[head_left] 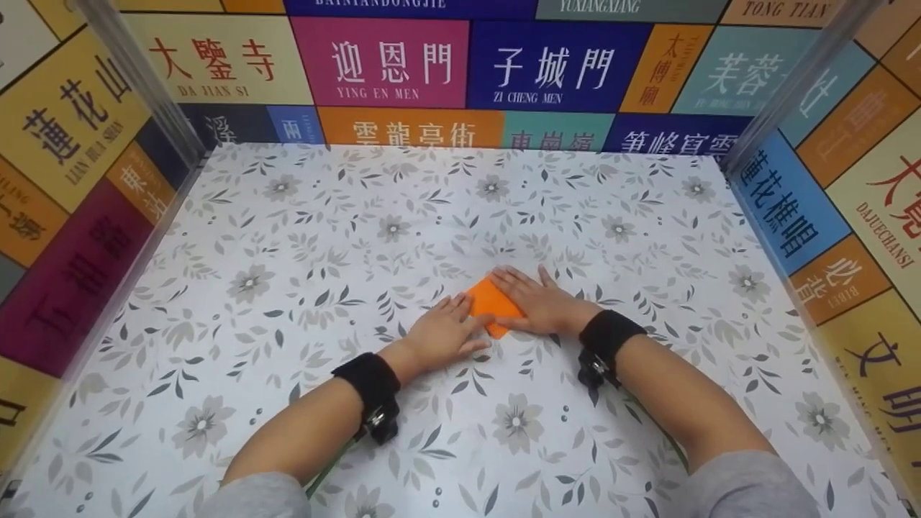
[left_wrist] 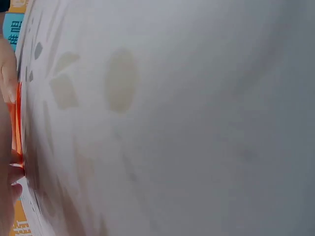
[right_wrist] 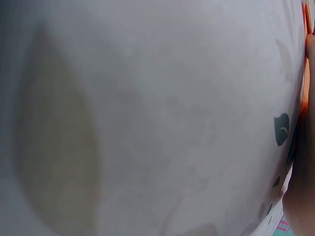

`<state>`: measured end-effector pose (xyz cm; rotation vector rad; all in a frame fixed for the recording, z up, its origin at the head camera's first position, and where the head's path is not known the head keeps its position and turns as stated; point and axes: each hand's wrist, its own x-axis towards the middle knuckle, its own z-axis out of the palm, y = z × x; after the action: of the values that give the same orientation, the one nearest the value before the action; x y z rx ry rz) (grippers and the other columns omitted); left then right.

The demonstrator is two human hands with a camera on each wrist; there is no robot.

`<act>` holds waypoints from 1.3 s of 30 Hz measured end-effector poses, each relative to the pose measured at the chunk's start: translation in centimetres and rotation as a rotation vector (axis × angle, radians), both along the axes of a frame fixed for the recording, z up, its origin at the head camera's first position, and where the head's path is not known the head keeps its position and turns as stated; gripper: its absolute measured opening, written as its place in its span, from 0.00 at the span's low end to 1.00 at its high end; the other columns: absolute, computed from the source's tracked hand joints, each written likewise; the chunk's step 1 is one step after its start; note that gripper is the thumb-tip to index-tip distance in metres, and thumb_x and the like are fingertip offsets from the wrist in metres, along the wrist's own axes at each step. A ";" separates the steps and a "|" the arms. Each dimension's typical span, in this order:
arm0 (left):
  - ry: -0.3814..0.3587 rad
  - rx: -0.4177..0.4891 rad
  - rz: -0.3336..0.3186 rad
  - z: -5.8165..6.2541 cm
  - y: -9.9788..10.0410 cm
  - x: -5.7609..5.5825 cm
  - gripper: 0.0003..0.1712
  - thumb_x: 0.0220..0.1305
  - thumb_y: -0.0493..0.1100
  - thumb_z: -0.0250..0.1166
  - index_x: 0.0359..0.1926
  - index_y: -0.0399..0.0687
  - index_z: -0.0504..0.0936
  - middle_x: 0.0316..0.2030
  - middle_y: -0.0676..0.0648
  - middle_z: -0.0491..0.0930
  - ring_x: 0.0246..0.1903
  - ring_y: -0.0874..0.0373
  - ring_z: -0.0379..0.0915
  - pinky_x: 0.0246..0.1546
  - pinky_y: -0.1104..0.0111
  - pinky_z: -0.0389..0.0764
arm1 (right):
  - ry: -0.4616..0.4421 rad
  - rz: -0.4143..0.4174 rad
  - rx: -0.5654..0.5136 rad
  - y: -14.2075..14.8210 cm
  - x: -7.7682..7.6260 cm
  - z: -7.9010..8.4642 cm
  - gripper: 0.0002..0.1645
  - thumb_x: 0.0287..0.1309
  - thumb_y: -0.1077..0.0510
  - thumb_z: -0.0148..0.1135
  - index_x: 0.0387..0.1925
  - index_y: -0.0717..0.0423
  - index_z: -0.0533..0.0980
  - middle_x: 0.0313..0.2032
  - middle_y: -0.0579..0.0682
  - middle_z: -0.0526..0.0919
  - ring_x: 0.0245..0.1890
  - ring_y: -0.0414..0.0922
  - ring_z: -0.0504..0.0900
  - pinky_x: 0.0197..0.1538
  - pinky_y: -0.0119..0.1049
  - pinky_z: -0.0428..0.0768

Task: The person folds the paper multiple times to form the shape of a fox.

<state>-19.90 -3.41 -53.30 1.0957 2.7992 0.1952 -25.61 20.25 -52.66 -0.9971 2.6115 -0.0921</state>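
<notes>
A small piece of folded orange paper (head_left: pixel 493 298) lies on the flower-patterned table, one corner pointing toward the person. From the right, my right hand (head_left: pixel 543 306) rests on it with fingers extended over its upper right edge. My left hand (head_left: pixel 442 332) touches its left side, palm down and fingers fairly straight, the thumb low beside the near corner. At the left margin of the left wrist view, the paper (left_wrist: pixel 18 123) shows as thin stacked orange layers beside the fingers. Only an orange sliver of paper (right_wrist: pixel 305 93) appears along the right wrist view's edge, mostly hidden by the hand.
White cloth with grey leaves and flowers covers the table (head_left: pixel 324 252). Panels of coloured blocks with large characters (head_left: pixel 392 65) stand behind and along both sides. Each wrist wears a black strap (head_left: pixel 367 381) with a small camera.
</notes>
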 end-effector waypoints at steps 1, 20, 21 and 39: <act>0.026 0.031 0.042 0.1 0.3 -0.3 0.32 0.73 0.62 0.44 0.70 0.53 0.66 0.69 0.34 0.62 0.70 0.42 0.57 0.72 0.54 0.57 | 0.000 -0.003 0.006 0.0 0.0 0.0 0.52 0.65 0.26 0.37 0.77 0.46 0.35 0.77 0.46 0.34 0.77 0.47 0.34 0.71 0.66 0.35; -0.196 0.139 0.445 2.2 4.6 -4.1 0.40 0.62 0.49 0.67 0.69 0.39 0.63 0.60 0.35 0.69 0.60 0.43 0.64 0.59 0.55 0.73 | 0.073 -0.116 -0.120 -0.9 0.8 0.6 0.60 0.57 0.30 0.58 0.75 0.61 0.47 0.74 0.60 0.54 0.72 0.56 0.56 0.70 0.58 0.59; -0.214 0.148 0.455 2.2 4.6 -4.2 0.40 0.61 0.49 0.67 0.70 0.39 0.63 0.61 0.35 0.68 0.60 0.43 0.64 0.60 0.55 0.73 | 0.093 -0.124 -0.123 -1.0 0.8 0.7 0.60 0.55 0.30 0.60 0.74 0.61 0.48 0.72 0.61 0.58 0.70 0.57 0.59 0.68 0.57 0.61; -0.297 0.310 0.460 1.9 4.4 -4.7 0.33 0.59 0.46 0.67 0.60 0.36 0.66 0.50 0.36 0.75 0.48 0.45 0.74 0.53 0.57 0.77 | -0.249 -0.502 -0.540 -1.2 0.0 2.1 0.29 0.64 0.55 0.60 0.64 0.64 0.69 0.55 0.62 0.78 0.54 0.55 0.76 0.60 0.48 0.74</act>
<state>-24.60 0.97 -51.41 0.3954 2.7493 0.7879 -25.61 19.05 -50.58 -0.4005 2.5793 -1.0140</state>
